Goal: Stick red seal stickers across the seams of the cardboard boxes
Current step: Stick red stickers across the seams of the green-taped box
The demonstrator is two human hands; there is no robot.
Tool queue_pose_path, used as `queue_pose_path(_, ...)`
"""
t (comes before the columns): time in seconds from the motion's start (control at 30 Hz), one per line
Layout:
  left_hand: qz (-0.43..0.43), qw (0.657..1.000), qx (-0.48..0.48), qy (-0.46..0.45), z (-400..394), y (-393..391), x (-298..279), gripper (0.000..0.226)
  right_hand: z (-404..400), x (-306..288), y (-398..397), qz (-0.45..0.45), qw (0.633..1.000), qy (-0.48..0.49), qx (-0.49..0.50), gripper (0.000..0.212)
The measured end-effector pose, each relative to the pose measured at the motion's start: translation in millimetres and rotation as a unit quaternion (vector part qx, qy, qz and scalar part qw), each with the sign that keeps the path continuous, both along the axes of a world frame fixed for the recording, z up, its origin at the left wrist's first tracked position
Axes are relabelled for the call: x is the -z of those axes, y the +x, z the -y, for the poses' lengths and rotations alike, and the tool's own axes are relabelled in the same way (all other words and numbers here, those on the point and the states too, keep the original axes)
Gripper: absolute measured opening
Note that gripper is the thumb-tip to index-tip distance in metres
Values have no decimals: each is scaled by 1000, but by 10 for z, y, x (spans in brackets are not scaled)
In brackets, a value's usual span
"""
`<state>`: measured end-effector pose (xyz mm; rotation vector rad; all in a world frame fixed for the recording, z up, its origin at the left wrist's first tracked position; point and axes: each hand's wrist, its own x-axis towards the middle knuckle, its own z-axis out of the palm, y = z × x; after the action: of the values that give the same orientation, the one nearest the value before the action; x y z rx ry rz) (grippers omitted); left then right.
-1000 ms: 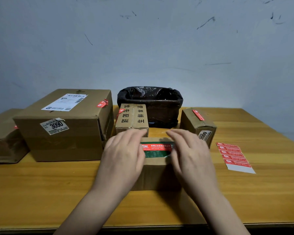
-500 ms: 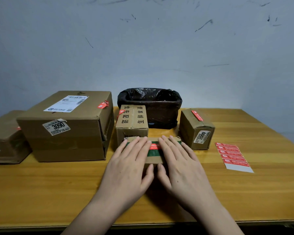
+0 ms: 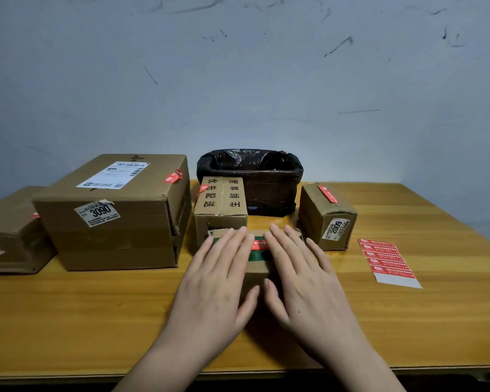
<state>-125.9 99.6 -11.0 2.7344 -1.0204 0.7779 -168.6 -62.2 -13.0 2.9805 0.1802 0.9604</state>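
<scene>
While pressing small box [image 3: 256, 267] flat, my left hand [image 3: 215, 281] and right hand [image 3: 303, 281] lie straight-fingered beside red sticker [image 3: 258, 244]; sticker sheet [image 3: 386, 261] at three o'clock on surface [image 3: 96, 321].

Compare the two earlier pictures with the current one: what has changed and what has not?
Both hands, left hand and right hand, slid inward over the red sticker on the small box, covering its ends, fingers flat. Nothing was gripped or released. The other boxes, bin and sticker sheet stayed put.

Dim even light, wide-angle edge warping
</scene>
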Motion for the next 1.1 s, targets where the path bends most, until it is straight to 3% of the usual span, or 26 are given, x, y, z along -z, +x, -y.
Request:
queue_pose_path(0.3, -14, 999, -14, 42, 44, -9, 57, 67, -18, 72, 9, -33, 999, -25, -3, 62)
queue_pose_path(0.87, -40, 997, -62, -29, -94, 1, 79, 70, 68, 62, -15, -44, 998, 25, 28, 65)
queue_pose_path(1.1, -84, 990, -87, -72, -154, 3, 2, 77, 176, -19, -26, -86, 974, 209, -5, 87)
